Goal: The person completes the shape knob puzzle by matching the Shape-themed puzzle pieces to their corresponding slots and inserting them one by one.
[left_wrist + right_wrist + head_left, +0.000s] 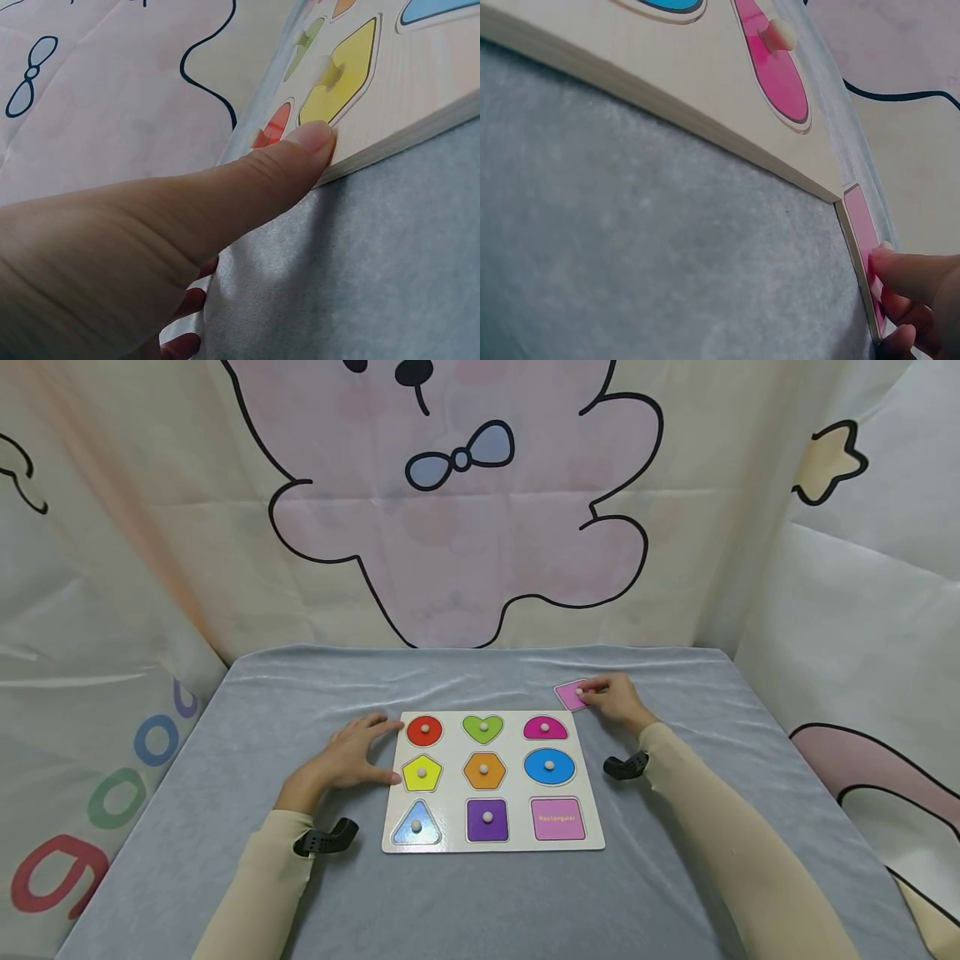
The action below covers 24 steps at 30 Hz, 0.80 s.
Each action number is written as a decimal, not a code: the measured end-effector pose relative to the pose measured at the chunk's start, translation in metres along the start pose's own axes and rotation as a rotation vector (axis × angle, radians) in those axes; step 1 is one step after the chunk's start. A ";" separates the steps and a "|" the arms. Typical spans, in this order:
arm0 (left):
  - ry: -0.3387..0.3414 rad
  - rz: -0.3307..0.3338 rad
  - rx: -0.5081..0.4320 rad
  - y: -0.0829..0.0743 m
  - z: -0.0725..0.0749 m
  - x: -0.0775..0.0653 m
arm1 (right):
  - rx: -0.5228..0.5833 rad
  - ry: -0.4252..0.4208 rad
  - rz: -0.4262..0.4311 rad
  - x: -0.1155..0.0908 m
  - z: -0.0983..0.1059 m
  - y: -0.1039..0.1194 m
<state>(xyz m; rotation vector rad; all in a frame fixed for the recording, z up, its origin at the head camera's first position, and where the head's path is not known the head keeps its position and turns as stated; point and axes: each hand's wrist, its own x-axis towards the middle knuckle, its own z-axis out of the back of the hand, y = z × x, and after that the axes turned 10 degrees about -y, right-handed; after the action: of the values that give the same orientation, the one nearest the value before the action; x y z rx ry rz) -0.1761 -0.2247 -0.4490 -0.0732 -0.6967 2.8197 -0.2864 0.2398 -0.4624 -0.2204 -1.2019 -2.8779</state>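
A white wooden shape puzzle board [450,785] lies on the table, with knobbed pieces in most of its recesses. Its lower right recess [557,831], pink and printed "Rectangular", holds no piece. Beyond the board's far right corner is the pink rectangle puzzle piece [568,696]; my right hand [617,700] pinches it by its knob. In the right wrist view the piece [861,225] sits close against the board's corner. My left hand [348,756] rests at the board's left edge, fingers spread, the thumb [255,180] touching the edge beside the yellow pentagon piece [422,773].
A grey-blue cloth [480,910] covers the table. Behind it hangs a fabric backdrop [465,543] with a pink cartoon figure, and printed side curtains [862,627] stand at left and right. Black straps [626,767] are on both wrists.
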 end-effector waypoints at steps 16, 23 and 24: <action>0.000 0.003 -0.009 0.001 0.000 0.000 | -0.035 -0.002 0.030 0.003 0.003 0.002; 0.000 0.004 -0.008 0.001 0.000 0.000 | -0.041 -0.031 0.011 0.004 0.005 0.004; 0.000 0.003 -0.006 0.001 0.000 0.000 | -0.040 -0.034 0.003 0.004 0.005 0.004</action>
<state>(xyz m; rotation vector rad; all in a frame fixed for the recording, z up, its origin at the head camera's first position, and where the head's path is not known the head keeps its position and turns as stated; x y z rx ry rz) -0.1767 -0.2251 -0.4491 -0.0749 -0.7057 2.8207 -0.2893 0.2406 -0.4557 -0.2734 -1.1490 -2.9089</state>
